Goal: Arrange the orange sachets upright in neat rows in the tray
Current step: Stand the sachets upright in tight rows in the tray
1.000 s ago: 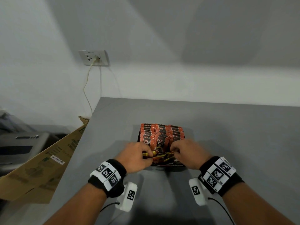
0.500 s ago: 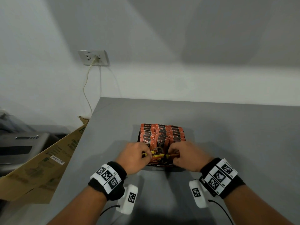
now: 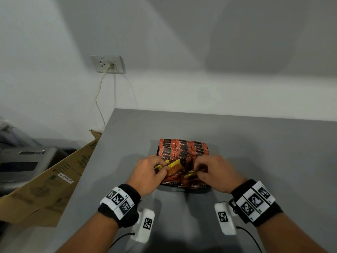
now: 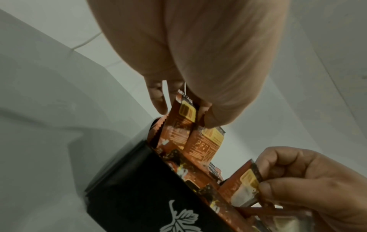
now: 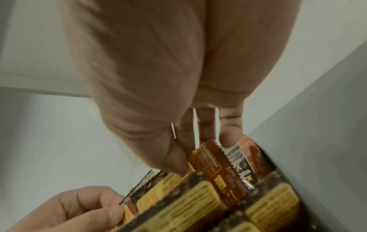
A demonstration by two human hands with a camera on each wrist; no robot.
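— Two hands are seen over the grey table. What is set on it?
— A black tray is set at centre, with orange sachets stood in rows toward 12 o'clock.
— And the hands?
— A sachet is pinched by the left hand at 9 o'clock; another by the right hand at 3 o'clock.

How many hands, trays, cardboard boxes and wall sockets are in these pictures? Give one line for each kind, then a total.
Hands: 2, left hand and right hand
Black tray: 1
Cardboard box: 1
Wall socket: 1
Total: 5
Orange sachets: too tightly packed to count.
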